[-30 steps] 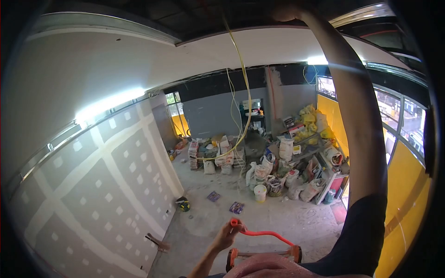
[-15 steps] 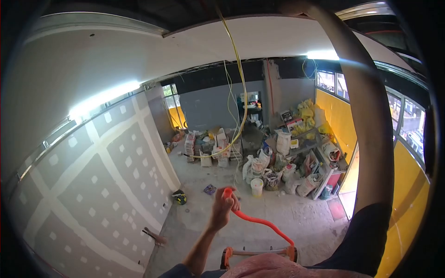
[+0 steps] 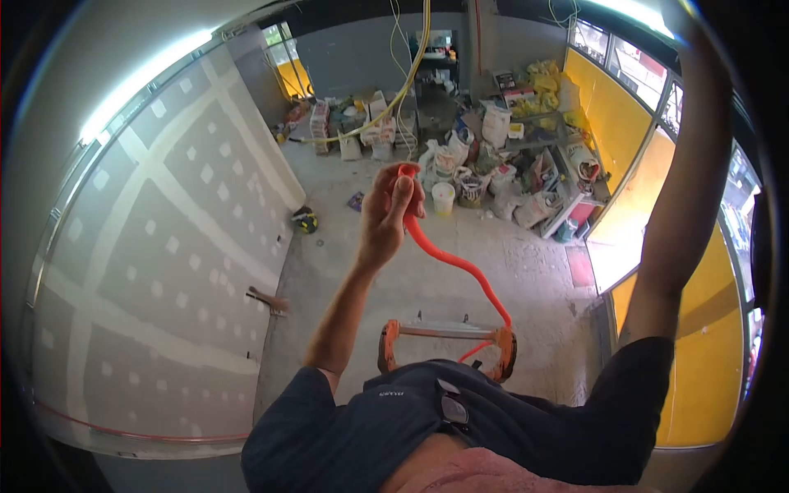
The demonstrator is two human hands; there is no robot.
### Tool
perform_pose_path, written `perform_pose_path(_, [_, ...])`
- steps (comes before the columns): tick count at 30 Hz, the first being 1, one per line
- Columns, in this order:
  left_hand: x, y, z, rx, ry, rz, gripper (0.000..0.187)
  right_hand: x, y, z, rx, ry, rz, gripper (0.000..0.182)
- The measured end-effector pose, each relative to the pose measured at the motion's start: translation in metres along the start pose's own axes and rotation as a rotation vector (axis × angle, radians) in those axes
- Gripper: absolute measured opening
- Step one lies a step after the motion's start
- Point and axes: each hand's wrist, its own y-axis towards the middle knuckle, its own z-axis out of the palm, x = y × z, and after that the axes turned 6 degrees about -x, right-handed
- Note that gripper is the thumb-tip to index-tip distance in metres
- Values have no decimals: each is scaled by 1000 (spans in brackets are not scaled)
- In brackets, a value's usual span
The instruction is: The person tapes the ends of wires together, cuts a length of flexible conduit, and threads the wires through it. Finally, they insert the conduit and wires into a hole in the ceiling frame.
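My left hand point(image 3: 394, 205) is raised in front of me, its fingers wrapped round the upper end of a flexible orange tube point(image 3: 460, 261). From there the tube curves down to the right, passing beside the orange end of a ladder top point(image 3: 440, 332) just below my chest. My right arm point(image 3: 686, 172) reaches up along the right side. The right hand is beyond the top edge, hidden from sight. Yellow cable point(image 3: 421, 49) hangs from above, behind and over my left hand.
Patched wallboard point(image 3: 164, 246) stands on the left. Sacks point(image 3: 496, 123) and a white bucket point(image 3: 443, 197) lie across the floor point(image 3: 370, 283) ahead. Yellow panels point(image 3: 707, 353) and windows line the right. A black and yellow item point(image 3: 305, 219) lies by the wallboard.
The view has tilted downward, showing more of my shirt and the ladder. My left hand still holds the tube and appears higher in view. My right hand has left the view at the top.
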Motion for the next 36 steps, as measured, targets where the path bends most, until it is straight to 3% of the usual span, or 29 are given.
perform_pose_path(6, [7,-2,-3,56,46,-26,36,18,-50,-97,-97,157,-136,27])
perform_pose_path(12, [16,-11,-15,20,90,-76,35,39,-82,-149,-115,291,-194,28])
perform_pose_path(23, [18,-18,-18,76,139,-114,31,41,-106,-155,-87,310,-144,31])
perform_pose_path(27, [21,-13,-15,79,198,-35,34,43,-117,-157,-146,332,-176,32])
perform_pose_path(36, [32,-16,-19,95,176,-150,32,40,-131,-159,-163,292,-164,35])
